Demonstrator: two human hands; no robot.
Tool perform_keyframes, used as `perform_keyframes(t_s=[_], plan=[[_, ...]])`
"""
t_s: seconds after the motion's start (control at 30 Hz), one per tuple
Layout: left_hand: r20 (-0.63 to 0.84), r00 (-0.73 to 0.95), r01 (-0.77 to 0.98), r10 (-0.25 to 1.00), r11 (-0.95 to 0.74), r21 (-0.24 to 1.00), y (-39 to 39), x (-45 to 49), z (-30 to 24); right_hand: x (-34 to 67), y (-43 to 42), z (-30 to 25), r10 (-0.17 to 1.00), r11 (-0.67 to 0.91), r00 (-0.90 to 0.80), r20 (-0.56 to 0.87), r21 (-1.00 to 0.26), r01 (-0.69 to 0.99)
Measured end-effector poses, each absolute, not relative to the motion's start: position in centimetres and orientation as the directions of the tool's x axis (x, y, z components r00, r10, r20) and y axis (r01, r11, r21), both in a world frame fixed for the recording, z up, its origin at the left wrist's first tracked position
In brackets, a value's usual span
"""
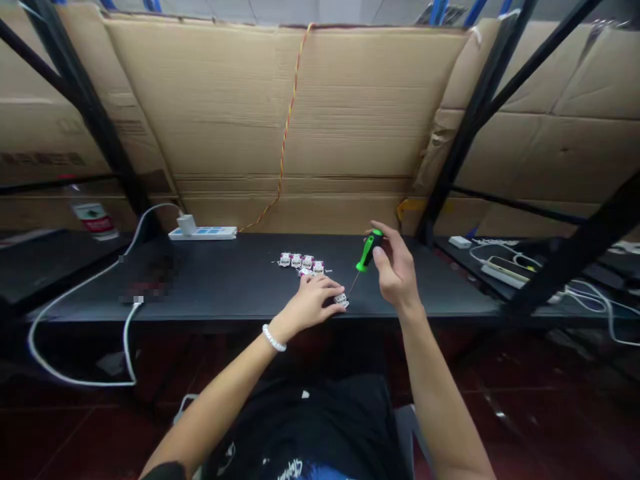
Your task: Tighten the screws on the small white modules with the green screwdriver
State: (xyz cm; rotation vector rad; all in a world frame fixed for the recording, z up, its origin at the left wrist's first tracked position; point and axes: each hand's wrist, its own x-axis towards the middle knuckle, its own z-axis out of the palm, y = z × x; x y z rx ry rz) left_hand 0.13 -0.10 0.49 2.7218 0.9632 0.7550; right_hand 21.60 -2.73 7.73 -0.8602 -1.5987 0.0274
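My right hand (397, 270) is closed around the green and black handle of a screwdriver (369, 251). Its thin shaft slants down to the left, and the tip is at or very near a small white part (341, 300). My left hand (319, 298) grips that white part between thumb and fingers, close to the front edge of the black tabletop (240, 287). Just beyond my left hand several small white and purple pieces (302, 261) lie in a cluster. One of them is partly hidden by my fingers. The exact kind of these parts is too small to tell.
A white power strip (210, 233) with a plug lies at the back left, a cable looping from it. Cardboard (350, 120) walls the back. Black metal posts (463, 133) rise on both sides. A bottle (95, 213) stands left; cables and a power strip (505, 272) lie right.
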Motion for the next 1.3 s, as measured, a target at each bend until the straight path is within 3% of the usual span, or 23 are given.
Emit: perform_keyframes(t_s=[0.17, 0.33, 0.6, 0.77, 0.93, 1.13, 1.3], plan=[[0.406, 0.669, 0.544, 0.622, -0.783, 0.302, -0.07, 0.16, 0.47, 21.37, -3.18, 8.24, 0.429, 0.638, 0.171, 0.887, -0.431, 0.638], [0.415, 0.665, 0.542, 0.621, -0.783, 0.304, 0.07, 0.07, 0.30, 21.81, -3.10, 8.29, 0.504, 0.715, 0.030, 0.863, -0.436, 0.546], [0.416, 0.667, 0.543, 0.618, -0.786, 0.296, 0.00, 0.10, 0.34, 21.25, -3.30, 8.32, 0.438, 0.657, 0.136, 0.889, -0.419, 0.626], [0.414, 0.667, 0.542, 0.620, -0.784, 0.301, 0.00, 0.14, 0.44, 21.24, -3.29, 8.29, 0.471, 0.735, 0.017, 0.882, -0.403, 0.545], [0.417, 0.666, 0.539, 0.618, -0.786, 0.303, -0.01, 0.16, 0.41, 20.94, -2.91, 8.04, 0.388, 0.660, 0.167, 0.906, -0.399, 0.637], [0.424, 0.663, 0.536, 0.617, -0.787, 0.306, 0.04, 0.18, 0.27, 21.07, -2.79, 8.04, 0.444, 0.735, 0.064, 0.894, -0.405, 0.543], [0.422, 0.667, 0.534, 0.614, -0.789, 0.304, -0.08, 0.15, 0.47, 20.92, -2.96, 8.01, 0.395, 0.667, 0.163, 0.904, -0.405, 0.625]])
